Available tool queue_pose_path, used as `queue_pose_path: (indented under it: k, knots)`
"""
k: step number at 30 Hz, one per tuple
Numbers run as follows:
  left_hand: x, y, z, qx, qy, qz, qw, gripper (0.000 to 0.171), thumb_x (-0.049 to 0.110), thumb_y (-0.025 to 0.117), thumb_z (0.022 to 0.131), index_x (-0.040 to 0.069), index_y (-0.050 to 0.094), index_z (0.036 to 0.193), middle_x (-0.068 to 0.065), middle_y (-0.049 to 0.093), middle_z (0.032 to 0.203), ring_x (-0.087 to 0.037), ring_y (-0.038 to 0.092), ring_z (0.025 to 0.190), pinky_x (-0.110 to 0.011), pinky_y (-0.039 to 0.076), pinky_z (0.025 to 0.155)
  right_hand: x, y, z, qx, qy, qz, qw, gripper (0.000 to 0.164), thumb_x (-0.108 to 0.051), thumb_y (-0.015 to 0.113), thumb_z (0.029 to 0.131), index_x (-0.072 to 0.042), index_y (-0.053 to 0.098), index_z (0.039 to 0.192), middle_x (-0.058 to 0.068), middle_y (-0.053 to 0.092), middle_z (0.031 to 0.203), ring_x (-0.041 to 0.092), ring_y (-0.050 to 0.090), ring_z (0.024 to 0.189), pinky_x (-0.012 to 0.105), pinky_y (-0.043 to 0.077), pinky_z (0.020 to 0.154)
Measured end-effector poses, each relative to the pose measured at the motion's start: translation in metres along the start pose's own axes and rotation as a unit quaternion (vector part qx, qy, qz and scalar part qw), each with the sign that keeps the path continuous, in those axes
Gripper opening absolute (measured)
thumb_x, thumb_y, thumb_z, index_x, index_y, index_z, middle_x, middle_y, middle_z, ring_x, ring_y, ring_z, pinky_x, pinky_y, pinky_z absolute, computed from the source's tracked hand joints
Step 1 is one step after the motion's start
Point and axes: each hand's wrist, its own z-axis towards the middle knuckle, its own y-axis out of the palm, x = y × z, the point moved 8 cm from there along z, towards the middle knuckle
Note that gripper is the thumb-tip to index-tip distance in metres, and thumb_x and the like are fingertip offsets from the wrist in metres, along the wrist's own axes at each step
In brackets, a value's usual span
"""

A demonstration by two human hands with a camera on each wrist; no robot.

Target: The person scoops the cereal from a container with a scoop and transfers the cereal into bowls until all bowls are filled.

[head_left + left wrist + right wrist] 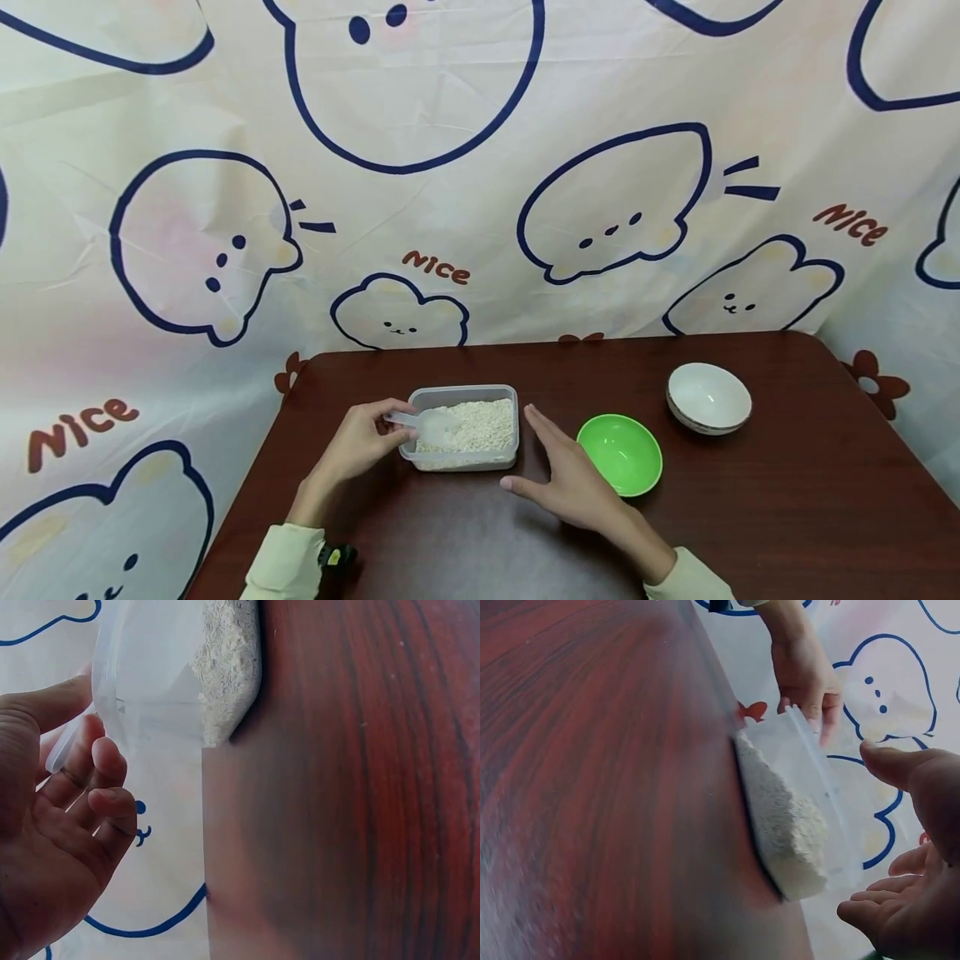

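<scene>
My left hand (365, 442) pinches the handle of a translucent white spoon (405, 419) between thumb and fingers. The spoon's bowl lies inside a clear plastic container (461, 463), at the left of a heap of pale grains (483, 423). Whether these are rice or oats I cannot tell. The left wrist view shows the spoon's handle (61, 750) between the thumb and fingers, just outside the container wall. To the right of the container hovers my right hand (566, 479), thumb and fingers spread, holding nothing. A gap separates it from the container in the right wrist view.
A green bowl (619, 455) stands on the dark wooden table (787, 500), just beyond the right hand. Farther back on the right is a white bowl (708, 398). Behind the table hangs a printed cloth (450, 217).
</scene>
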Motion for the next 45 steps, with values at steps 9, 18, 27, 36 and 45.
queue_pose_path:
  k: [9,18,27,36,45]
  knots:
    - [0.009,0.002,0.001,-0.026,0.016,0.025,0.9992,0.028,0.015,0.086,0.092,0.008,0.080,0.119,0.003,0.062,0.074,-0.012,0.054,0.067,-0.024,0.048,0.059,0.004,0.014,0.007,0.013,0.015,0.020,1.000,0.102,-0.046,0.086,0.091,-0.003,0.033,0.167,0.017,0.034,0.174,0.034,0.036,0.161,0.057,0.034,0.127]
    - [0.009,0.001,-0.002,-0.019,0.040,0.023,0.9987,0.022,0.010,0.084,0.093,0.009,0.082,0.116,-0.001,0.075,0.096,-0.011,0.053,0.072,-0.024,0.047,0.061,0.007,0.023,0.011,0.024,0.007,0.031,0.999,0.103,-0.045,0.086,0.091,-0.005,0.031,0.168,0.018,0.034,0.174,0.033,0.036,0.161,0.055,0.035,0.127]
    - [0.012,-0.005,-0.004,0.011,0.050,0.003,0.9987,0.018,0.007,0.080,0.096,0.009,0.081,0.113,0.000,0.071,0.095,-0.014,0.057,0.078,-0.025,0.049,0.065,0.005,0.028,0.019,0.042,-0.015,0.082,0.996,0.100,-0.028,0.087,0.093,0.001,0.027,0.168,0.022,0.033,0.173,0.034,0.041,0.157,0.044,0.046,0.118]
    - [0.016,-0.002,0.000,0.024,0.054,-0.013,0.9982,0.016,0.009,0.081,0.096,0.007,0.081,0.111,-0.003,0.071,0.095,-0.014,0.058,0.078,-0.024,0.050,0.064,0.009,0.031,0.022,0.043,-0.007,0.108,0.993,0.093,-0.025,0.081,0.099,-0.002,0.024,0.169,0.023,0.031,0.173,0.037,0.043,0.155,0.043,0.049,0.114]
    - [0.023,0.012,0.006,0.025,0.070,-0.023,0.9969,0.014,0.007,0.082,0.094,0.006,0.081,0.108,-0.004,0.072,0.093,-0.012,0.057,0.075,-0.024,0.051,0.065,0.012,0.033,0.024,0.047,0.000,0.123,0.991,0.094,-0.023,0.081,0.099,-0.003,0.023,0.170,0.022,0.031,0.173,0.037,0.043,0.155,0.040,0.053,0.109]
